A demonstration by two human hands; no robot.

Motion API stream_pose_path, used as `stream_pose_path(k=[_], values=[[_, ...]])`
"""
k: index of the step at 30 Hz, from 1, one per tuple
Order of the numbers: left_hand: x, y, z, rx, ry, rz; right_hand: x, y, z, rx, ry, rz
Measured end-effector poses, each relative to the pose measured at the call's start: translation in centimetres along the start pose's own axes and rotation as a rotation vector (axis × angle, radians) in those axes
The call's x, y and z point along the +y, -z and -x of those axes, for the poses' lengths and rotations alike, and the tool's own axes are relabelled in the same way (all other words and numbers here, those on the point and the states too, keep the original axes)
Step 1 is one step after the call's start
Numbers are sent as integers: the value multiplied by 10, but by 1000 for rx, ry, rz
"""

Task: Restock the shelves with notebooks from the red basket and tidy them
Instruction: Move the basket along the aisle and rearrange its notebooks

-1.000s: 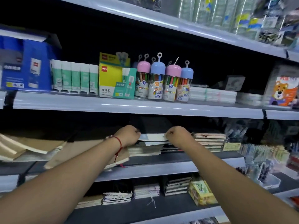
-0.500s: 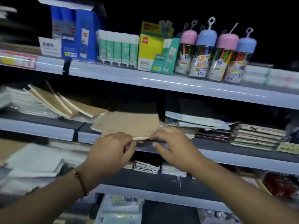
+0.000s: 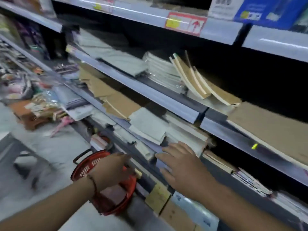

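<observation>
The red basket (image 3: pixel 86 167) stands on the floor at the foot of the shelves, partly hidden by my left arm. My left hand (image 3: pixel 113 169) hovers above it with relaxed fingers and holds nothing. My right hand (image 3: pixel 181 162) is spread flat with straight fingers over the edge of a low shelf (image 3: pixel 160 162), below a white notebook stack (image 3: pixel 150 127). Brown kraft notebooks (image 3: pixel 270 129) lie flat on the middle shelf at the right. Several tan-covered notebooks (image 3: pixel 196 80) lean against a white pile (image 3: pixel 161 69) further left. The frame is motion-blurred.
Brown covers (image 3: pixel 116 100) lie untidily on the second shelf. Loose packaged goods (image 3: pixel 38 104) pile up on the floor at the left. A red price label (image 3: pixel 185 22) hangs on the upper shelf rail, with a blue box (image 3: pixel 270 10) above. Grey floor (image 3: pixel 33 180) lies at the lower left.
My view has swung left and down, bringing the basket and floor in. Both hands have let go of the kraft notebook on the middle shelf and dropped lower, the left over the basket.
</observation>
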State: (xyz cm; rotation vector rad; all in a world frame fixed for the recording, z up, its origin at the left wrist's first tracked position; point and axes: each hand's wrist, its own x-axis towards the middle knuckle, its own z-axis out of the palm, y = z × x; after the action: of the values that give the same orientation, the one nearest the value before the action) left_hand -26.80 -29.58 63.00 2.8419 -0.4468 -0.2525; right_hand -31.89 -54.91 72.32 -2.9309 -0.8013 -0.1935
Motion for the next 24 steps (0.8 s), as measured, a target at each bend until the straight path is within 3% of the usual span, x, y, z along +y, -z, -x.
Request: stream_pose_path(k=[2,8,13,18,24], values=[[-44,-7,-1,-73,86,-30,-8,-41,-50,-202,-17,-98],[-173,-50,1,-317,383,31,-28,-153,-162,-539,-112,-124],[-236,-102,4,-449,568,122,-35,-242,-210,-804,-141,-132],[-276,-185,-6,-588,793,206,-34,-364,-246,-939,-122,-135],[-304,-282,-51,-584,958,284,-52,-510,-283,-1077,-75,-188]])
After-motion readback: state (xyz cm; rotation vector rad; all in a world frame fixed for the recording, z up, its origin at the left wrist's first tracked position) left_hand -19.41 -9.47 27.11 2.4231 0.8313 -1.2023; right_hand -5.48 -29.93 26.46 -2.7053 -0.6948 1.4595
